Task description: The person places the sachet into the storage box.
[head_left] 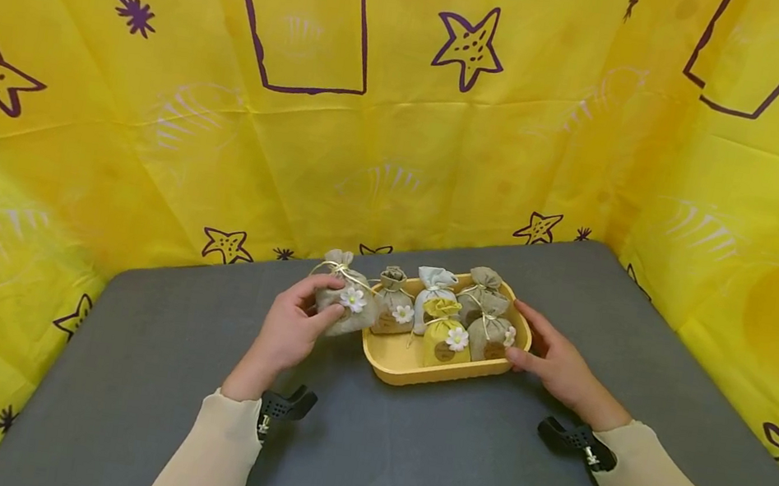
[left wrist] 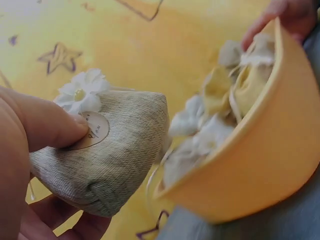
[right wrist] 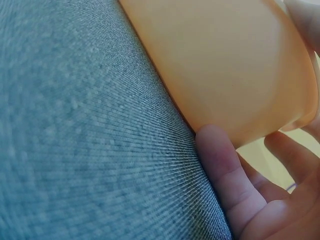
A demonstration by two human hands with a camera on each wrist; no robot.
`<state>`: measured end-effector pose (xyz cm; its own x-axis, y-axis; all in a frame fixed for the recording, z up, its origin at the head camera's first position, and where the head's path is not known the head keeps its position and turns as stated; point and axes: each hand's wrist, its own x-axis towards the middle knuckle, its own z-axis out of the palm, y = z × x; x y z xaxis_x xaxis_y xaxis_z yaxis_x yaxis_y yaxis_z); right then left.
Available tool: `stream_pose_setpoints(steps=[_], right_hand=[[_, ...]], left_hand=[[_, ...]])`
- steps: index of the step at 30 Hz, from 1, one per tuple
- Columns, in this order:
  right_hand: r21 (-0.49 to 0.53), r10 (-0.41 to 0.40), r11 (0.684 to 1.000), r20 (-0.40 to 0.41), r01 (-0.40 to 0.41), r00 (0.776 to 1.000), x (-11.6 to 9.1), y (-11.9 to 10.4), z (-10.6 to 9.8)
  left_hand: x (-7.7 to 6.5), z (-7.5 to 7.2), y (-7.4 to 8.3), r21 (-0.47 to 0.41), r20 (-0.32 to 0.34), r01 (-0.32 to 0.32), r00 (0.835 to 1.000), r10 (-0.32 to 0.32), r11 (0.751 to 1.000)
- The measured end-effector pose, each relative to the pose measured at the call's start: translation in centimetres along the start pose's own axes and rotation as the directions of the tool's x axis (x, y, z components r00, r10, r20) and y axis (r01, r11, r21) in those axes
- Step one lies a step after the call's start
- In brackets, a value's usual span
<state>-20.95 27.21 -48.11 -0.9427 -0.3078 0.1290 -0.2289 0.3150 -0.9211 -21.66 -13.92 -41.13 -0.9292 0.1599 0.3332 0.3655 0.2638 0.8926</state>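
Observation:
My left hand (head_left: 291, 329) pinches a grey-beige drawstring sachet (left wrist: 127, 145) with its thumb across the front, beside a round paper label and a white fabric flower (left wrist: 82, 91). This sachet is held up just off the left end of a yellow rounded tray (head_left: 408, 374). My right hand (head_left: 558, 371) grips the tray's right end, thumb and fingers spread around its wall. Inside the tray stand several more sachets: a yellow one (head_left: 430, 348) in front, a pale one (head_left: 424, 302) behind it, a beige one (head_left: 391, 310) at left and more beige ones at right.
A dark grey cloth covers the table (head_left: 361, 447) under the tray. Yellow printed fabric (head_left: 390, 135) hangs behind and to the right, meeting the table's far edge. Both wrists wear black straps (head_left: 288, 403).

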Motion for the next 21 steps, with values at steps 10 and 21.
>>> stream_pose_setpoints(steps=[10,21], right_hand=[[0.008,0.011,1.0,0.001,-0.011,1.0,0.0,-0.2,0.1],[0.02,0.016,1.0,0.002,-0.016,1.0,0.0,0.1,0.0]], left_hand=[[0.2,2.9,0.7,0.099,0.106,-0.024,0.994,0.014,0.995],[0.6,4.6,0.1,0.147,0.122,-0.014,0.992,-0.004,0.989]])
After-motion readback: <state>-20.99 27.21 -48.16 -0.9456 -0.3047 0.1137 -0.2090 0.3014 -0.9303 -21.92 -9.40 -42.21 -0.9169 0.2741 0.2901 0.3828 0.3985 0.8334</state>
